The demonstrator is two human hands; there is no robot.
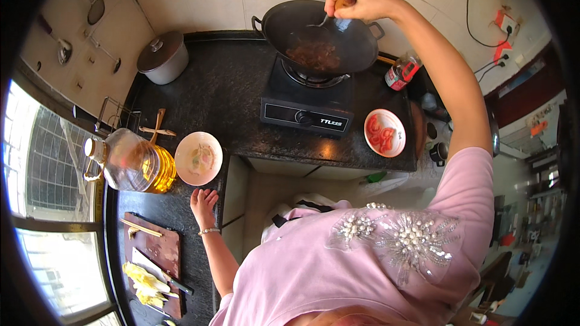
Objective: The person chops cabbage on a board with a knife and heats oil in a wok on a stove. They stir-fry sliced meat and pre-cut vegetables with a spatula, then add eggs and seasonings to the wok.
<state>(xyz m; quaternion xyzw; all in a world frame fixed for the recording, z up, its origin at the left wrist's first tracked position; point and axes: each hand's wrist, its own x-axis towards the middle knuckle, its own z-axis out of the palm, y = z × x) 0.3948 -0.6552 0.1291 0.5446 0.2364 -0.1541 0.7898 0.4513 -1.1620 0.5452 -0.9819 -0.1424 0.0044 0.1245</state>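
Note:
My right hand [351, 2] grips the wooden handle [345, 0] of a metal spatula, whose blade reaches down into a black wok [362, 50]. Dark brown food [312, 54] lies in the bottom of that wok, which rests on a single-burner gas stove [306, 108]. Over on the counter at the left, my left hand [205, 201] holds nothing, its fingers apart. It is just in front of a white bowl [198, 158] with a patterned inside; whether the fingertips touch the counter I cannot tell.
A large oil bottle [136, 160] stands beside the bowl. The cutting board [154, 240] carries chopsticks, a knife [158, 269] and cabbage [145, 280]. Right of the stove are a bowl of tomato slices [384, 133] and a sauce bottle [403, 71]. A lidded pot [163, 59] stands back left.

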